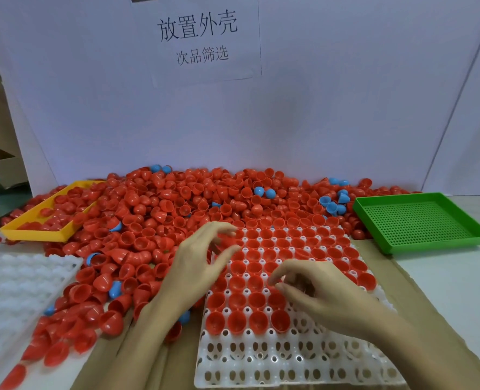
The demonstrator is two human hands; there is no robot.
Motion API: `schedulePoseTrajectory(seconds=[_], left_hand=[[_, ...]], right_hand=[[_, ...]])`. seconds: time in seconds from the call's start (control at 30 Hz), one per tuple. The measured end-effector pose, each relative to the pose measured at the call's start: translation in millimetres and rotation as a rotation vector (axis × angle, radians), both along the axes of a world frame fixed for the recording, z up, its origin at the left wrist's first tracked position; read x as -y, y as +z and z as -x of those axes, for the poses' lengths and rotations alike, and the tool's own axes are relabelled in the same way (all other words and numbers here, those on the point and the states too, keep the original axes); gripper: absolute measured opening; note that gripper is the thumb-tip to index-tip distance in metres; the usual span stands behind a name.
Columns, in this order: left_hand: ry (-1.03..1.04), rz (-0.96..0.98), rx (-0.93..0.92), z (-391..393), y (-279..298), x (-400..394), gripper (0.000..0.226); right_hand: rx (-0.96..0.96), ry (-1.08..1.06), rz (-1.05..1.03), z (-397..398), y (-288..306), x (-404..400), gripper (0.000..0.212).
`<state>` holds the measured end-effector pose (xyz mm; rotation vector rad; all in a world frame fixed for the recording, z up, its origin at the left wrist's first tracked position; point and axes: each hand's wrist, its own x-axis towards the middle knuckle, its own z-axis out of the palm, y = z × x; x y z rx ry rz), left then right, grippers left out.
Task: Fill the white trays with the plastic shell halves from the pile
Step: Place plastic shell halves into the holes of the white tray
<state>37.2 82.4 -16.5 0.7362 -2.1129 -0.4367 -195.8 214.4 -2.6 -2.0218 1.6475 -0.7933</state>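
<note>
- The heap of red plastic shell halves [177,209] lies left and ahead of the white moulded tray [289,358]; left hand [202,260] nearer, fingers loosely spread, empty;
- right hand [317,288] curled over the tray's filled rows; grip unclear.

Red shell halves [160,209], few blue; white tray [289,361]; yellow tray [33,235]; green perforated tray [419,220].

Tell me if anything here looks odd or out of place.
Yes: a few blue shell halves are mixed into the mostly red pile, and the pile has spilled into the yellow tray. The green tray sits empty.
</note>
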Motion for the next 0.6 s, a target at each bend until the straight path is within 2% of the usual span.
schedulePoseTrajectory(seconds=[0.1, 0.2, 0.27, 0.33, 0.47, 0.6], left_hand=[[-0.158, -0.051, 0.002, 15, 2, -20, 0.049], [-0.191, -0.01, 0.065, 22, 0, -29, 0.051], [-0.079, 0.065, 0.114, 20, -1, -25, 0.041], [0.123, 0.096, 0.162, 12, -3, -12, 0.034], [0.491, 0.021, 0.366, -13, -13, 20, 0.042], [0.513, -0.055, 0.451, -19, -25, 35, 0.047]], right_hand=[[0.129, -0.036, 0.06, -5, 0, 0, 0.025], [0.224, -0.047, 0.083, -7, 0, 0, 0.031], [0.215, -0.058, 0.084, -8, 0, 0, 0.03], [0.208, -0.068, 0.073, -7, -1, 1, 0.029], [0.159, -0.073, 0.065, -7, -4, 2, 0.027], [0.133, -0.074, 0.067, -8, -6, 3, 0.025]])
